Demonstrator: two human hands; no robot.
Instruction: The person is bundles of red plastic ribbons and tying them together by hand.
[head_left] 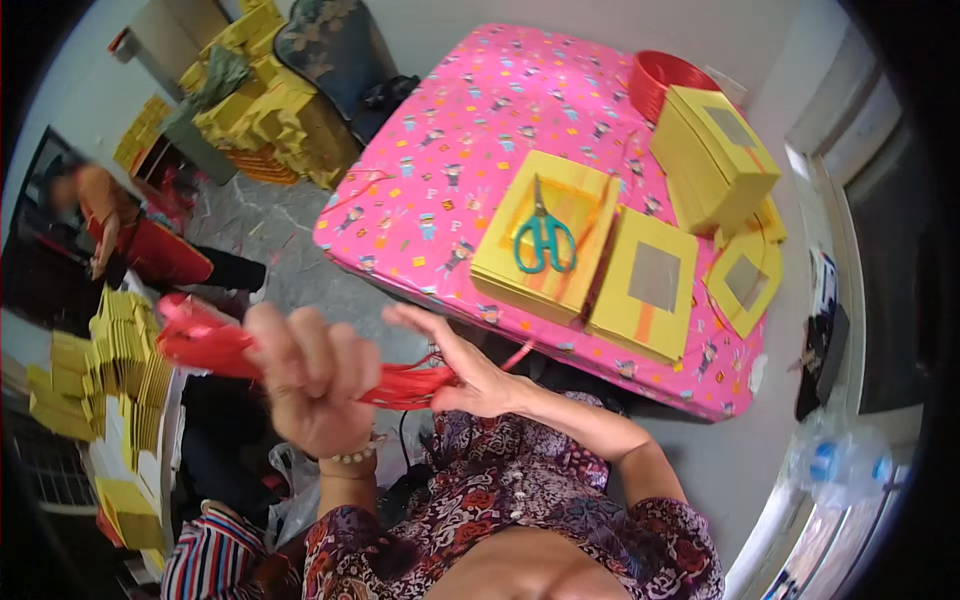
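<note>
A bundle of red plastic strands (212,338) stretches crosswise in front of my chest. My left hand (318,375), with a beaded bracelet at the wrist, is wrapped round it in a fist and slightly blurred. Loose strands trail from the fist toward my right hand (470,368). The right hand's fingers are stretched out and apart, and the strands reach its palm near the thumb. On the pink table ahead, scissors with teal handles (545,240) lie on a stack of yellow cardboard pieces (500,250).
More yellow stacks (640,285) and a red coil (665,82) sit on the pink patterned tablecloth (400,200). At left stand piled yellow cardboard (130,370) and a person in orange and red (150,235). Clear plastic bottles (840,462) are at right.
</note>
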